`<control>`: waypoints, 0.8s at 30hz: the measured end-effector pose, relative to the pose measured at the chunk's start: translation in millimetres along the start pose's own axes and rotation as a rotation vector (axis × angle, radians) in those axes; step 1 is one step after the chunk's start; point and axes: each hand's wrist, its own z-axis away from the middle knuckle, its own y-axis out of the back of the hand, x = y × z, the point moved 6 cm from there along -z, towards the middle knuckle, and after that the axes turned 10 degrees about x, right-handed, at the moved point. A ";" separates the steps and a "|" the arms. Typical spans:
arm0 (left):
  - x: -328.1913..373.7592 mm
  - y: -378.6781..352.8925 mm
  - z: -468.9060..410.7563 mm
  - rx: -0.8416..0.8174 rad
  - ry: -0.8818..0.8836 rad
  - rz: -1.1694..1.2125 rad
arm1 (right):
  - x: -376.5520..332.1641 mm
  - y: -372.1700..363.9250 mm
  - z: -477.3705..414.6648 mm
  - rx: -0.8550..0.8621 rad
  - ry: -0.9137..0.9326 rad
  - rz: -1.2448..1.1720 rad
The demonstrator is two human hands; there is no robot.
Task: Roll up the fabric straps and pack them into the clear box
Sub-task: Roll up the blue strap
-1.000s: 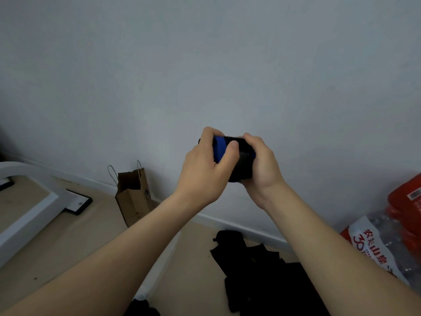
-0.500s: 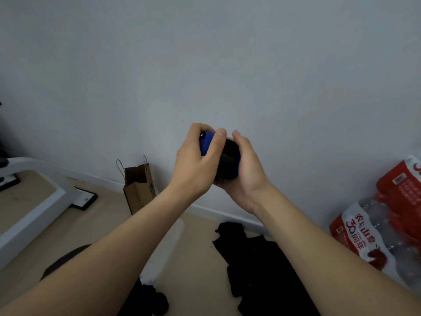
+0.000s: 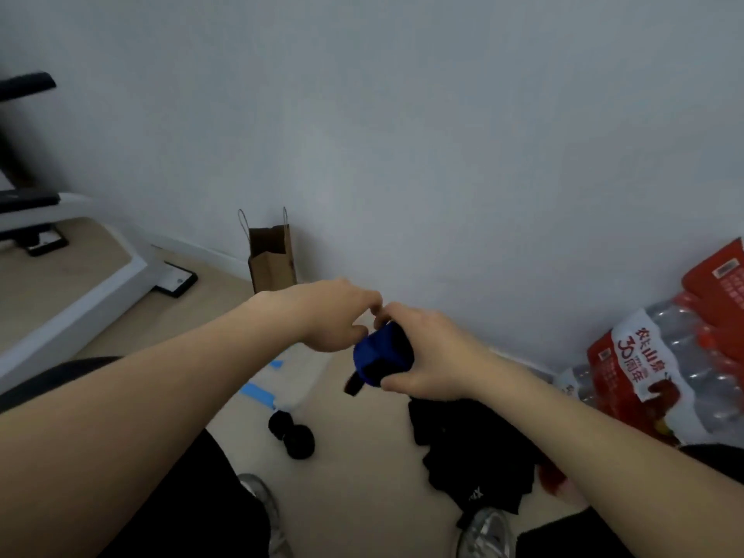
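My right hand grips a rolled strap, blue on the outside with black inside and a short black tail hanging under it. My left hand sits just left of the roll, its curled fingers and thumb pinching the roll's far end. Below my left forearm, part of the clear box with blue latches shows on the floor. Two black rolled straps lie beside it. A pile of loose black straps lies under my right forearm.
A brown paper bag stands against the wall. Shrink-wrapped water bottles with red labels sit at the right. A white machine frame crosses the left floor. My shoes and dark-clad knees fill the bottom edge.
Both hands came down from chest height toward the floor with the roll. The view tilted down too, bringing the box, the black rolls and my shoes into sight.
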 end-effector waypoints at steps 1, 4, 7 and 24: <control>-2.8 -13.5 4.1 -0.034 -0.009 -0.020 | 0.5 -16.7 3.3 -0.060 0.009 0.049; -14.8 -53.9 16.5 -0.143 -0.030 -0.068 | 6.0 -66.5 4.6 -0.203 0.028 0.198; -35.8 -87.3 31.3 -0.255 0.005 -0.133 | 15.0 -118.2 -3.2 -0.265 -0.054 0.196; -81.7 -126.1 6.7 -0.324 -0.020 -0.267 | 38.1 -328.2 -3.8 -0.127 -0.520 -0.245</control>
